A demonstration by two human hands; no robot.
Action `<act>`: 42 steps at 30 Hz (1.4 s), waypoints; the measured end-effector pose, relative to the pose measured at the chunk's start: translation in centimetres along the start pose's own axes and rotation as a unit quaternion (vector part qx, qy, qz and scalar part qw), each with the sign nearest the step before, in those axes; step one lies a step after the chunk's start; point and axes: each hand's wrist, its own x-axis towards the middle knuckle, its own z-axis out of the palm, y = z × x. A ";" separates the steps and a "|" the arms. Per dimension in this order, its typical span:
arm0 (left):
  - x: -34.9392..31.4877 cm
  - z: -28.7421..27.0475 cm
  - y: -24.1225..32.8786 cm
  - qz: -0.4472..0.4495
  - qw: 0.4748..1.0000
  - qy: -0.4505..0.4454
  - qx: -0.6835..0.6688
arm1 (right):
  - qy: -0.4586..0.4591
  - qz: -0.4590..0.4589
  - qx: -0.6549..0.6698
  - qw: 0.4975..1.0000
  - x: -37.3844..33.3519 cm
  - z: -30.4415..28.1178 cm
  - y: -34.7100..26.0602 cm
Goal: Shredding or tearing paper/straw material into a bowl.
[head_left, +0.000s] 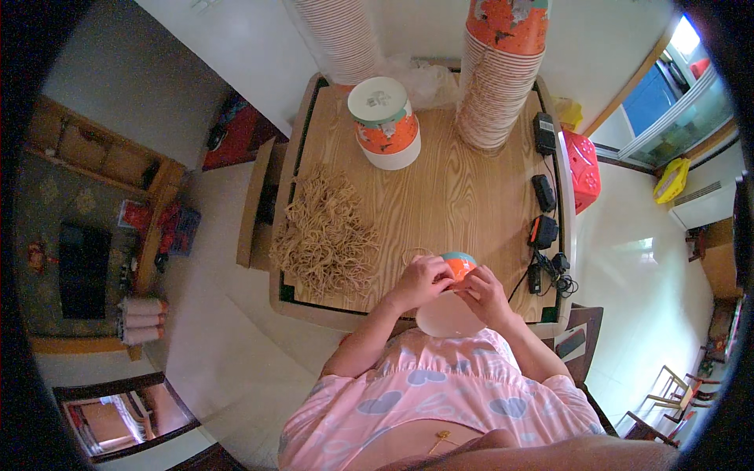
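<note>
At the table's near edge my left hand point(426, 282) and my right hand point(483, 293) are both closed at the side of a paper bucket point(451, 317). It lies tilted, its white part towards me and its orange and teal printed side between my fingers. A thin loop of tan cord point(416, 251) shows beside my left hand; where it runs into the fingers is hidden. To the left lies a tangled heap of tan cords point(326, 235). Farther back an upside-down printed bucket point(385, 125) stands on the table.
A tall leaning stack of nested buckets point(503, 86) stands at the back right, another stack point(339, 35) at the back left, with crumpled clear plastic point(428, 85) between them. Black chargers and cables point(543, 231) line the right table edge. A red stool point(581, 173) stands beyond it.
</note>
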 end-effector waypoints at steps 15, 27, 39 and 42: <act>0.1 -0.4 -0.9 -0.006 0.999 -0.013 -0.044 | -0.003 -0.031 -0.048 0.998 0.8 -0.4 -1.0; 0.2 -1.3 -2.4 -0.156 0.955 0.251 -0.016 | 0.166 0.209 0.027 0.963 0.7 -1.0 3.5; -9.6 4.6 -11.6 -0.314 0.925 0.214 -0.018 | 0.058 0.271 0.268 0.923 -3.2 2.0 4.5; -10.0 2.2 -10.7 -0.323 0.932 0.162 -0.028 | 0.070 0.240 0.136 0.959 -2.1 2.1 7.5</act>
